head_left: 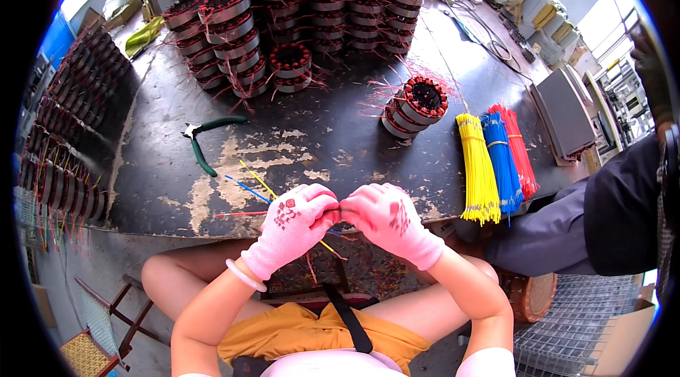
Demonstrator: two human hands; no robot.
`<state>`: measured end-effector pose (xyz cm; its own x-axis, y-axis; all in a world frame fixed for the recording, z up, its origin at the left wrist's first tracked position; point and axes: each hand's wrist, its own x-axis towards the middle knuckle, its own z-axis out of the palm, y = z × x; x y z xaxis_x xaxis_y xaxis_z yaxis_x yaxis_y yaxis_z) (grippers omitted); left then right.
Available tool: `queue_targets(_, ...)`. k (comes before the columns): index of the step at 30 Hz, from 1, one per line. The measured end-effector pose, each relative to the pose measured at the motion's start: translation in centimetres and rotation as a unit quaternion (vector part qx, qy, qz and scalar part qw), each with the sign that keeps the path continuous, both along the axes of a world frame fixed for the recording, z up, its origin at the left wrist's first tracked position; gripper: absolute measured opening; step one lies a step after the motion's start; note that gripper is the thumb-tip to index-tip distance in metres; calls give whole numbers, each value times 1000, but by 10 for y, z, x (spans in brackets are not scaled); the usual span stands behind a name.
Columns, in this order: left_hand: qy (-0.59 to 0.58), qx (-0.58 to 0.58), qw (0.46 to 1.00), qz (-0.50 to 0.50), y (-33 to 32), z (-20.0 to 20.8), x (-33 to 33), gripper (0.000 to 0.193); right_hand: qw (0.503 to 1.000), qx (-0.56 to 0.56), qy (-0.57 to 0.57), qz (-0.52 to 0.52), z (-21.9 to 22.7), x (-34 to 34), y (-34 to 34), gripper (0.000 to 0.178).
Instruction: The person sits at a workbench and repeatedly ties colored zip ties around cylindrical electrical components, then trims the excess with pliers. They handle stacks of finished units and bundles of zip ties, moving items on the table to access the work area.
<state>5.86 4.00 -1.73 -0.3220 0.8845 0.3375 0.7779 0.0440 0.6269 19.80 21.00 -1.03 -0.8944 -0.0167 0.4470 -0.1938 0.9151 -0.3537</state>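
Observation:
At the table's near edge, my left hand, in a pink glove, is closed around a few loose wires. A yellow wire, a blue wire and a red wire stick out beyond it over the table, and more wire ends hang below. My right hand, also gloved in pink, has its fingertips pinched together against those of the left. Whatever lies between the fingertips is hidden. Green-handled pliers rest spread apart on the tabletop, farther off to the left.
Stator coils stand to the right, near yellow, blue and red wire bundles. Tall stator stacks fill the back; others line the left. A person's dark-trousered leg is at the right.

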Motion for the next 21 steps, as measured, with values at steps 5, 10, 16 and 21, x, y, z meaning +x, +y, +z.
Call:
queue_targets(5,4,4,1000,-10,0,3,1,12,778,-565,-249,-117,-3,-8,-2,22)
queue_targets(10,-5,-3,1000,-25,-1,3,-2,12,992,-44,2,-117,3,9,-12,29)
queue_targets(16,0,11,1000,-18,1,3,0,9,865,-443,-217,-93,-10,7,-7,18)
queue_targets(21,-3,12,1000,-19,-2,0,-1,11,827,-457,-310,-103,17,12,-5,17)
